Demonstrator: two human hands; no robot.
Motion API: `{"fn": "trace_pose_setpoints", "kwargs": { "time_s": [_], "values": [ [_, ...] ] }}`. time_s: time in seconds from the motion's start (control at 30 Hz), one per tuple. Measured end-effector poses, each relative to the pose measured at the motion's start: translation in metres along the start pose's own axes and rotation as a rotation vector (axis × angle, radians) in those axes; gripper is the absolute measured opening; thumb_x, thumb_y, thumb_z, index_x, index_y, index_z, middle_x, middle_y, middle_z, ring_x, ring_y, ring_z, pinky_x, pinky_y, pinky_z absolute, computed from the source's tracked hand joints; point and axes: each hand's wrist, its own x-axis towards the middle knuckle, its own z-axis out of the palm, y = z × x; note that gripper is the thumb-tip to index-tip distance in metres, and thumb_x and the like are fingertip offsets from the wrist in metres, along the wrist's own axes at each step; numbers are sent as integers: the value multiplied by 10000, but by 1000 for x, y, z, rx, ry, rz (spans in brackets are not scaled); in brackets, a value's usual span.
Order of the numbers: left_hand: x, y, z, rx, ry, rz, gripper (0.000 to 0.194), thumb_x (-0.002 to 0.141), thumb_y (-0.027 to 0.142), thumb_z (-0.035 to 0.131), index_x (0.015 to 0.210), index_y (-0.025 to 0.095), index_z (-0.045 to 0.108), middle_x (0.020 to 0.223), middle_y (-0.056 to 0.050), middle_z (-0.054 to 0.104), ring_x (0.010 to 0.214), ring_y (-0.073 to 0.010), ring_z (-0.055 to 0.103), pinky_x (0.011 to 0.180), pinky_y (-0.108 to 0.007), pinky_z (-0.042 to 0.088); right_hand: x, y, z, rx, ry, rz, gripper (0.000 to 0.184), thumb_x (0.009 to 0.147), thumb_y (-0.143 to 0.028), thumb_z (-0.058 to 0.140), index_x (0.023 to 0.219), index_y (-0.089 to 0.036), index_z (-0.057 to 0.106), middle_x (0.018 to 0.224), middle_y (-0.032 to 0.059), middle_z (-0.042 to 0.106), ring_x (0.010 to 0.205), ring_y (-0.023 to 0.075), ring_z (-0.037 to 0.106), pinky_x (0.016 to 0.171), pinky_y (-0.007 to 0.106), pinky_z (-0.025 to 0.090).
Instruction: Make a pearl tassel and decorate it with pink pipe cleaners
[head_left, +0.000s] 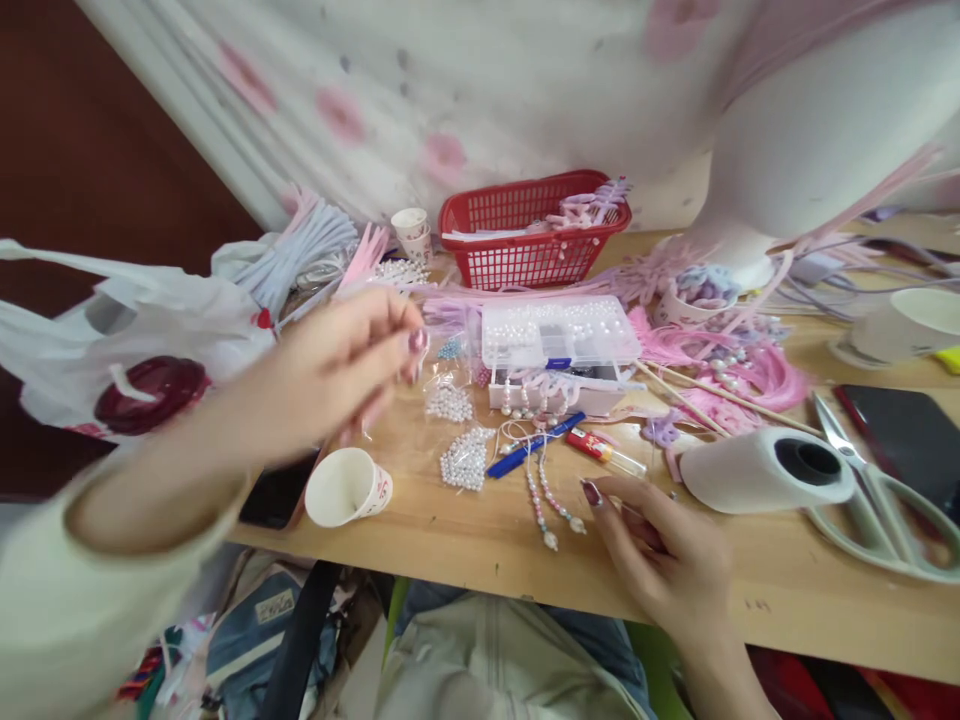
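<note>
My left hand (352, 365) is raised over the left side of the table, slightly blurred. Its thumb and index finger come together in a pinch; whatever may be between them cannot be made out. Below it stands a white paper cup (346, 488). To its right lie clear bags of white pearl beads (463, 460). My right hand (664, 550) rests near the table's front edge, thumb and index tips together, other fingers curled under. Any small thing in that pinch is hidden. Just left of it lie beaded strands (537, 495) with larger end beads, beside a blue pen (534, 447).
A clear compartment box (559, 335) of pearls sits mid-table before a red basket (532, 260). Right are a white thread cone (750, 470), scissors (874, 500) and a dark phone (904, 440). A plastic bag (172, 320) is left; a red-capped tube (604, 450) lies centre.
</note>
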Motion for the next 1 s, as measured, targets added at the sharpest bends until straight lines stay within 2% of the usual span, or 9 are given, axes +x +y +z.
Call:
{"fn": "trace_pose_setpoints", "kwargs": {
  "time_s": [0.07,0.13,0.23,0.3,0.47,0.6,0.7,0.83,1.0],
  "values": [
    [-35,-7,50,-444,-44,-74,251,996,485,506,1038,242,556,734,60,551,436,-34,391,426,-185,288,2,-3,2,24,-6,6,130,933,-105,605,924,-200,692,464,-113,413,340,67,358,385,217,265],
    [-53,-16,105,-767,-214,-166,340,980,585,532,905,253,518,692,69,483,409,-41,319,387,-195,265,4,-4,4,23,-25,8,141,926,-96,602,933,-202,694,475,-106,455,342,67,375,379,214,269],
    [-50,-26,169,-1154,-306,-276,504,862,717,627,794,250,452,705,78,463,378,-27,237,344,-195,211,2,-3,6,26,-64,41,138,935,-105,593,946,-197,695,491,-93,508,343,70,392,369,214,277],
    [-39,-29,189,-1236,-332,-324,552,811,751,661,770,246,443,670,87,443,373,-28,229,338,-185,184,0,-3,4,48,-79,76,125,945,-114,597,948,-196,691,481,-93,508,341,73,399,370,212,285],
    [-18,-28,192,-1348,-332,-340,580,782,747,704,715,241,430,576,102,403,335,-35,238,311,-180,165,-3,-13,-1,98,-74,175,116,953,-128,608,920,-204,689,572,-33,660,390,98,506,398,216,362],
    [-15,-25,193,-1494,-279,-292,514,768,677,783,741,231,530,633,55,518,405,-73,418,364,-198,335,1,-27,1,184,-122,164,150,934,-98,592,941,-221,677,652,-20,723,481,121,631,477,211,463],
    [-17,-25,196,-1586,-267,-265,432,779,595,827,784,219,615,692,18,573,534,-107,532,489,-214,447,4,-31,5,218,-148,128,167,908,-71,576,936,-222,643,600,-50,687,431,100,583,470,206,444],
    [-19,-24,193,-1658,-223,-319,353,729,465,918,786,194,699,759,1,618,671,-101,586,644,-188,503,5,-32,8,199,-138,138,135,893,-91,583,904,-219,625,600,-42,666,417,97,526,443,220,395],
    [-17,-23,190,-1656,-175,-384,319,657,367,977,780,198,736,777,-10,701,696,-106,646,663,-183,530,5,-31,6,189,-126,147,142,878,-82,586,883,-221,616,606,-46,632,429,91,489,434,226,349]
  ]
}}
